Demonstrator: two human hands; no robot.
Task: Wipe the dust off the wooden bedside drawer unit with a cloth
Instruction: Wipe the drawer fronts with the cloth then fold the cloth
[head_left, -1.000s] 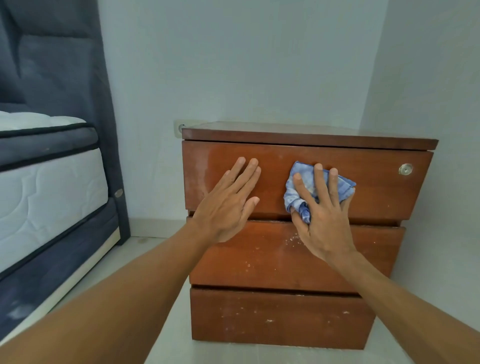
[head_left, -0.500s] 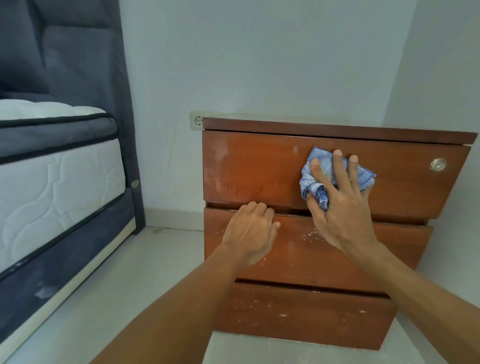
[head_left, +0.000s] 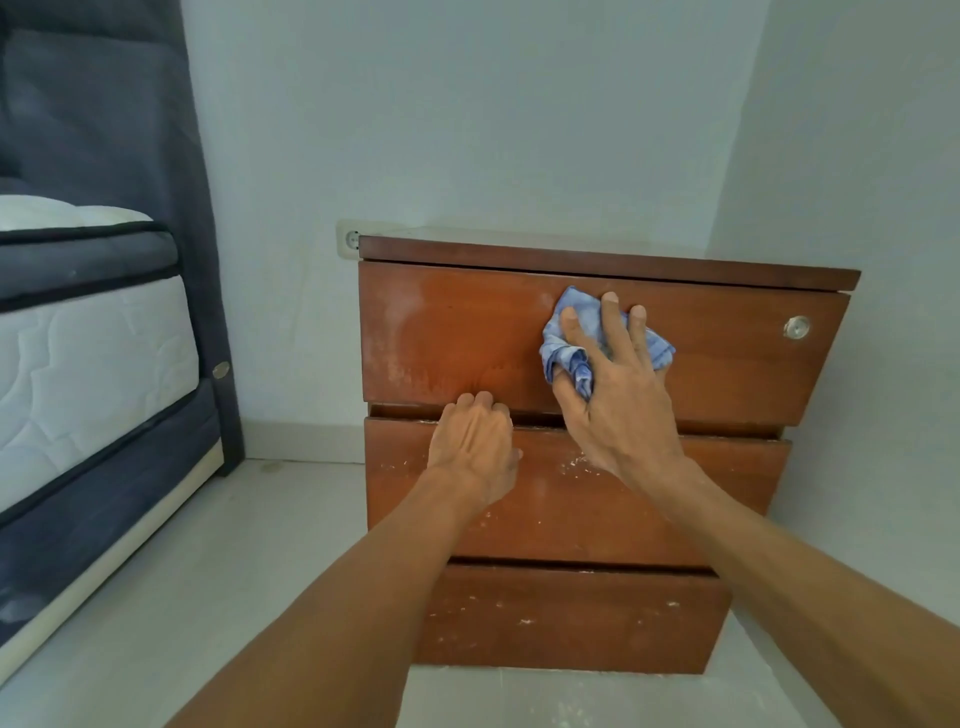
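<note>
The wooden bedside drawer unit (head_left: 727, 358) stands in the room's corner, with three reddish-brown drawer fronts marked by pale dust and white specks. My right hand (head_left: 615, 405) presses a crumpled blue cloth (head_left: 558, 353) flat against the top drawer front, near its middle. My left hand (head_left: 475, 441) rests on the upper edge of the middle drawer, its fingertips curled into the gap under the top drawer. A round metal lock (head_left: 796, 327) sits at the top drawer's right end.
A bed with a white mattress (head_left: 88, 364) and dark blue frame (head_left: 202, 234) stands at the left. A wall socket (head_left: 352, 240) is behind the unit's left corner. Walls close in behind and to the right. Pale floor (head_left: 218, 561) lies between bed and unit.
My left hand dropped from flat on the top drawer front to the gap above the middle drawer and hooked its fingers there. My right hand holds the cloth slightly higher on the top drawer.
</note>
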